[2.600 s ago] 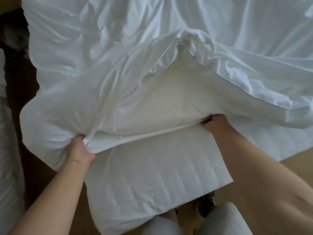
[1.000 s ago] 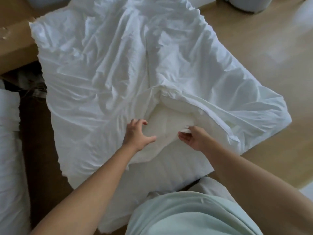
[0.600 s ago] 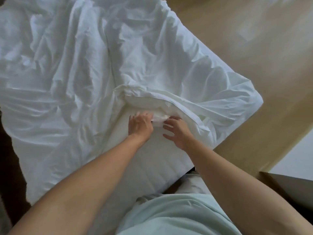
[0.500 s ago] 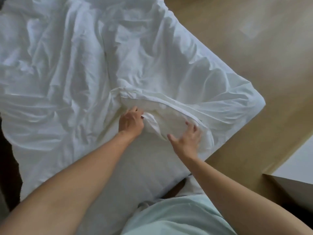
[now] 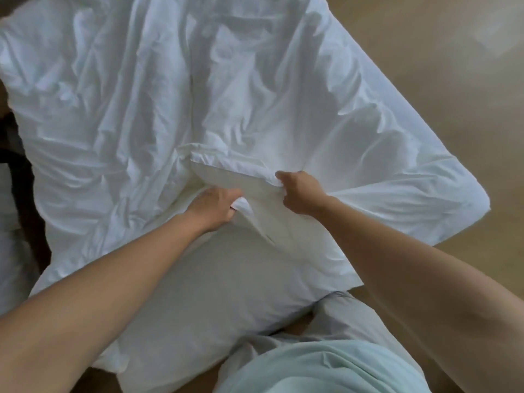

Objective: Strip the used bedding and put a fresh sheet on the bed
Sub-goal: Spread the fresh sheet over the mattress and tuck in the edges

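You're in the stripping step. The white cover [image 5: 255, 95] lies crumpled across the wooden floor [image 5: 425, 66], its opening facing you. The padded insert [image 5: 212, 279] is partly out and lies close against your legs. Your right hand [image 5: 302, 194] is clenched round the cover's hem at the mouth. Your left hand [image 5: 215, 207] pinches a bunch of white cloth just below it, probably the insert's edge. The next move, I'd judge, is to hold the hem back and draw the insert clear.

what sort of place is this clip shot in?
Probably a bedroom; home or hotel unclear. Crumpled white bedding gripped by the left hand and right hand, a padded insert poking out, tan wood-look floor beside it.
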`<action>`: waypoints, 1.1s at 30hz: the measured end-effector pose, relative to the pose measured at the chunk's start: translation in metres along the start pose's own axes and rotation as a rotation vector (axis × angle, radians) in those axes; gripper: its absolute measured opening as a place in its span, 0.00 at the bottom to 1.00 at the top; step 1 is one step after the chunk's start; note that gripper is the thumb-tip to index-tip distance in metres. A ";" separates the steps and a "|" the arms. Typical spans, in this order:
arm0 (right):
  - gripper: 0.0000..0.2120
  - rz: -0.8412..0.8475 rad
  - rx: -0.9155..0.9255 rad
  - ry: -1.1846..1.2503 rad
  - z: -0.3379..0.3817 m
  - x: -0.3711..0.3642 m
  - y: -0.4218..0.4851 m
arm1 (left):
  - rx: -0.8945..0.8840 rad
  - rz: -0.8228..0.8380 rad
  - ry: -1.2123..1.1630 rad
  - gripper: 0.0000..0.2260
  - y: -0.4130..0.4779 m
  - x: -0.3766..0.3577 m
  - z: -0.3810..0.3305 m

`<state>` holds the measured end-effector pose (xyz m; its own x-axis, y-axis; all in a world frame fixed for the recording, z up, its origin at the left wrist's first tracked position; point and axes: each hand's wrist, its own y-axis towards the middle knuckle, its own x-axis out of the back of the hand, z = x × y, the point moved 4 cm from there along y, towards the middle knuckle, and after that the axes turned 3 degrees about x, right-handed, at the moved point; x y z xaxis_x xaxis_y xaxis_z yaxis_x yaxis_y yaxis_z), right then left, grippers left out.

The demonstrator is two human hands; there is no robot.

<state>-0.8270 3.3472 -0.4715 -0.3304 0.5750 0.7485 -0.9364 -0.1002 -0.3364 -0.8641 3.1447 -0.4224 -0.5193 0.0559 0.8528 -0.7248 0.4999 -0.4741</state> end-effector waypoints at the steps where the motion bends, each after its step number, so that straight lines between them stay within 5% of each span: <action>1: 0.16 0.022 0.078 -0.084 0.010 -0.001 0.000 | -0.034 -0.073 0.064 0.02 0.005 0.012 -0.001; 5: 0.17 0.139 0.287 -0.253 0.028 -0.010 -0.010 | -0.226 -0.222 0.366 0.07 0.023 0.032 0.003; 10: 0.16 0.208 0.321 -0.112 0.034 -0.015 -0.028 | -0.255 0.279 0.339 0.04 0.052 0.009 0.010; 12: 0.18 0.224 0.221 -0.070 0.031 -0.017 -0.036 | -0.262 0.335 0.248 0.05 0.054 0.007 0.002; 17: 0.53 0.060 -0.079 -0.105 0.067 -0.026 -0.034 | -0.238 0.204 0.115 0.08 0.038 0.000 -0.003; 21: 0.21 -0.024 -0.097 -0.083 0.099 -0.031 -0.010 | -0.153 0.135 -0.041 0.19 0.012 0.004 0.010; 24: 0.08 -0.018 0.042 -0.150 0.111 -0.027 -0.011 | 0.001 0.020 0.040 0.29 -0.008 0.018 0.033; 28: 0.08 -0.074 0.165 -0.244 0.132 -0.019 -0.022 | 0.245 -0.059 0.324 0.39 -0.037 0.033 0.062; 33: 0.09 -0.149 0.218 -0.379 0.155 0.000 -0.032 | 0.476 -0.028 0.089 0.39 -0.076 0.027 0.084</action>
<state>-0.8154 3.2246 -0.3723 -0.1721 0.2631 0.9493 -0.9667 -0.2306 -0.1114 -0.8607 3.0355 -0.3817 -0.4708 0.1320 0.8723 -0.8755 0.0520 -0.4804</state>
